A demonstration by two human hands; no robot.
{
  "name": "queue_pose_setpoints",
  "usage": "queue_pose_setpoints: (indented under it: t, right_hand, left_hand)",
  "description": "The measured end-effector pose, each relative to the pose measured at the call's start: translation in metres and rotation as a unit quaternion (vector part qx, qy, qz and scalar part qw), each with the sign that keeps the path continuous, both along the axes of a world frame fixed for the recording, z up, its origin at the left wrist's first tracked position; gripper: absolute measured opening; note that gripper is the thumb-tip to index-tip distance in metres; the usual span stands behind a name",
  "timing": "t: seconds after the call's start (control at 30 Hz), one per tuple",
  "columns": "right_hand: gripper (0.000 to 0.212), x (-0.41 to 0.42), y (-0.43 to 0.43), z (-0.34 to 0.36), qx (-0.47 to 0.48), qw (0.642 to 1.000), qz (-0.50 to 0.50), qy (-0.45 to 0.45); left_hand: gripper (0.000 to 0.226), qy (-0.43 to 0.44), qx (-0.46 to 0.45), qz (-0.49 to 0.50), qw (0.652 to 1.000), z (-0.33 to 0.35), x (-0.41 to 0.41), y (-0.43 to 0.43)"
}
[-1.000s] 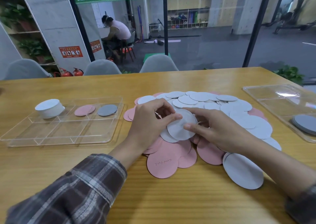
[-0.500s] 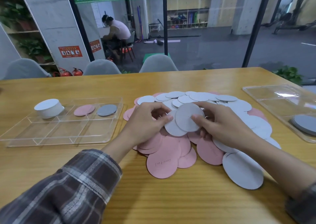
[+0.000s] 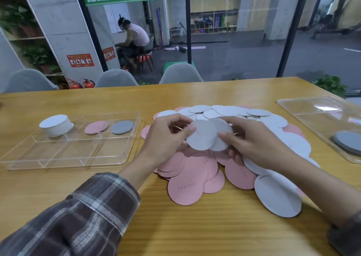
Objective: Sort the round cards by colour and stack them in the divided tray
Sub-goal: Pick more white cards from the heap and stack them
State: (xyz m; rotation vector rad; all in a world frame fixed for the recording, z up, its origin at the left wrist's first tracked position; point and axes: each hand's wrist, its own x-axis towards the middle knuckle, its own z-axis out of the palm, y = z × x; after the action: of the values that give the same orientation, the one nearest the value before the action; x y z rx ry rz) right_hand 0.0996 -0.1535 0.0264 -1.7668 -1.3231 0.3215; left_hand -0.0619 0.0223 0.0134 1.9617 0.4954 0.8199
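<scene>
A heap of round cards [image 3: 230,158], white and pink, lies on the wooden table in front of me. Above the heap my left hand [image 3: 166,138] pinches a white card [image 3: 202,136] at its left edge. My right hand [image 3: 252,140] pinches a second white card [image 3: 221,130] that lies partly behind the first. The clear divided tray [image 3: 64,158] stands at the left. Its back row holds a stack of white cards [image 3: 55,125], a pink card [image 3: 96,127] and a grey card [image 3: 122,126], each in its own compartment.
A second clear tray [image 3: 322,117] at the right edge holds grey cards [image 3: 348,141]. Grey chairs [image 3: 180,74] stand behind the table's far edge, before a glass wall. A large white card [image 3: 277,195] lies at the near right of the heap.
Both hands have lifted white cards off the heap and raised them. The card once held by both hands is now in my left, and my right holds a second one behind it.
</scene>
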Motion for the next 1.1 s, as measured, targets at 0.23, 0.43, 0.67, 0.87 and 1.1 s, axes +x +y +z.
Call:
queue_pose_setpoints:
  t: [0.23,0.43,0.67,0.87,1.1]
  right_hand:
    - [0.03,-0.004,0.005,-0.005,-0.014,0.998,0.055,0.019]
    - [0.025,-0.003,0.005,-0.007,-0.004,0.999,0.038,0.003]
    - [0.032,0.006,0.003,-0.006,0.011,0.98,-0.086,-0.18]
    - [0.033,0.011,0.002,-0.004,0.009,0.973,-0.127,-0.19]
    - [0.032,0.014,-0.001,-0.002,0.002,0.972,-0.142,-0.189]
  left_hand:
    - [0.013,-0.038,-0.001,0.016,0.999,-0.005,0.004,-0.011]
    - [0.011,-0.036,0.05,0.018,0.998,-0.005,0.004,-0.017]
    - [0.02,0.078,0.219,0.055,0.971,-0.017,0.008,-0.001]
    - [0.059,0.23,0.231,0.009,0.945,-0.021,0.008,0.006]
    - [0.043,0.231,0.256,0.01,0.938,-0.015,0.003,0.007]
